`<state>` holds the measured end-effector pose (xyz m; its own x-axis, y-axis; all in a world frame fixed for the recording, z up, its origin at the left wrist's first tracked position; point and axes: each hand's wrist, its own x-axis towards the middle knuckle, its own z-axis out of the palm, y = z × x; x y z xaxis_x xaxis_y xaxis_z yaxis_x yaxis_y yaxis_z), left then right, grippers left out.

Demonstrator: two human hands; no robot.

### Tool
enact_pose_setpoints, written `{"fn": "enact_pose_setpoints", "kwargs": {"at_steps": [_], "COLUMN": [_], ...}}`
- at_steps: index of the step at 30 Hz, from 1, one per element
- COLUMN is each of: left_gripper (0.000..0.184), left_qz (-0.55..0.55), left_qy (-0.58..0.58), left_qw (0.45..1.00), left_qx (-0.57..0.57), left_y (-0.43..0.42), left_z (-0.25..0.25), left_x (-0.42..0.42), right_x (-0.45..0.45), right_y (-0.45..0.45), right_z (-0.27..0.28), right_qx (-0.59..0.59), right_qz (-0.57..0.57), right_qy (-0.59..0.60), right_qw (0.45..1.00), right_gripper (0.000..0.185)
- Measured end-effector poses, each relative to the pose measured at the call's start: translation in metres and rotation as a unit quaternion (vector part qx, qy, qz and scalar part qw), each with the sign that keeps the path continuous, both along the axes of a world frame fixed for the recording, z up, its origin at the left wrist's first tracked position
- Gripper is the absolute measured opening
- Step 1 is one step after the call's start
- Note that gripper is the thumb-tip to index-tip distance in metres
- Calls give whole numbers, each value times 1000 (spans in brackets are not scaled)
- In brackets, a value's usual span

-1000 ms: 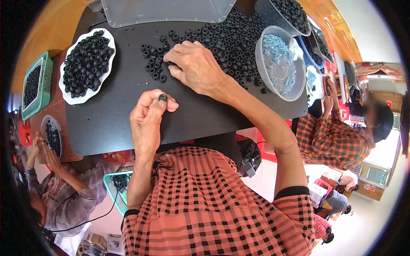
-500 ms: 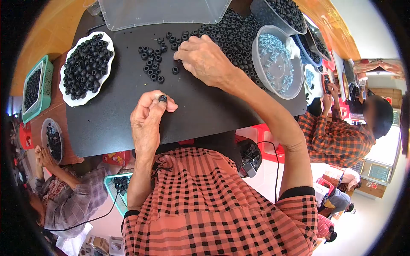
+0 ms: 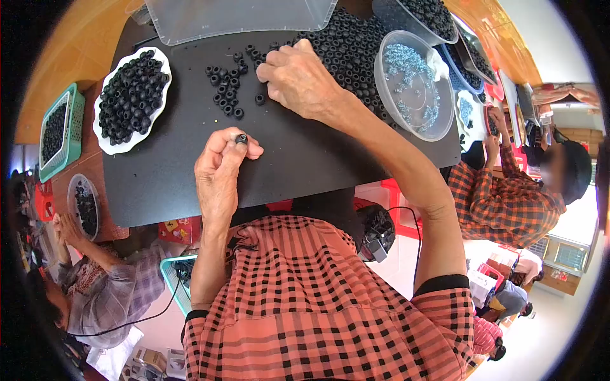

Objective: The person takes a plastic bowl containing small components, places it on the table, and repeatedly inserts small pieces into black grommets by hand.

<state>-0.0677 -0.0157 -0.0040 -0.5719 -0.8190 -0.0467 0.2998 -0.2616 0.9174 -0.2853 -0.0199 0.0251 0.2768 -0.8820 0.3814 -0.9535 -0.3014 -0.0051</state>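
Note:
Between the thumb and fingers of my left hand point(image 3: 220, 159) a black bead point(image 3: 241, 138) is pinched, its hole facing up, above the dark tabletop point(image 3: 171, 171). My right hand point(image 3: 295, 79) lies at the near left side of the large spread of black beads point(image 3: 349, 54), fingers curled down; whatever is under its fingertips is hidden. Just left of it is a small loose group of black beads point(image 3: 225, 89), with one bead point(image 3: 260, 99) apart from the others. A white scalloped plate point(image 3: 166, 66) heaped with black beads stands to the left.
A clear round tub point(image 3: 406, 124) holds small light-blue pieces. Behind it sits a clear container point(image 3: 381, 13) of black beads; a clear bin point(image 3: 235, 16) is at the far edge. Left are a green basket point(image 3: 75, 127) and a bowl point(image 3: 96, 222). People sit left point(image 3: 114, 286) and right point(image 3: 502, 203).
My right hand has shifted right and slightly away from me, uncovering a bead beside the small group. My left hand keeps its pinch on the bead, nearly still.

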Motion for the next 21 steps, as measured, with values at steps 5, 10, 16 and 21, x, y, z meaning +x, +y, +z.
{"fn": "enact_pose_setpoints", "kwargs": {"at_steps": [5, 10, 16, 21], "left_gripper": [13, 17, 19, 18], "left_qz": [6, 9, 3, -7], "left_qy": [13, -20, -6, -16], "left_qw": [1000, 1000, 1000, 1000], "left_qx": [12, 21, 3, -10], "left_y": [1, -2, 0, 0], "left_z": [0, -8, 2, 2], "left_x": [-1, 4, 0, 1], "right_x": [24, 45, 49, 49], "right_y": [16, 36, 41, 42], "right_z": [20, 26, 14, 16], "right_qx": [69, 212, 198, 159], "right_qz": [3, 31, 39, 45], "right_qy": [-359, -517, -543, -508], "right_qw": [931, 829, 815, 845], "right_gripper": [15, 13, 16, 18]}}
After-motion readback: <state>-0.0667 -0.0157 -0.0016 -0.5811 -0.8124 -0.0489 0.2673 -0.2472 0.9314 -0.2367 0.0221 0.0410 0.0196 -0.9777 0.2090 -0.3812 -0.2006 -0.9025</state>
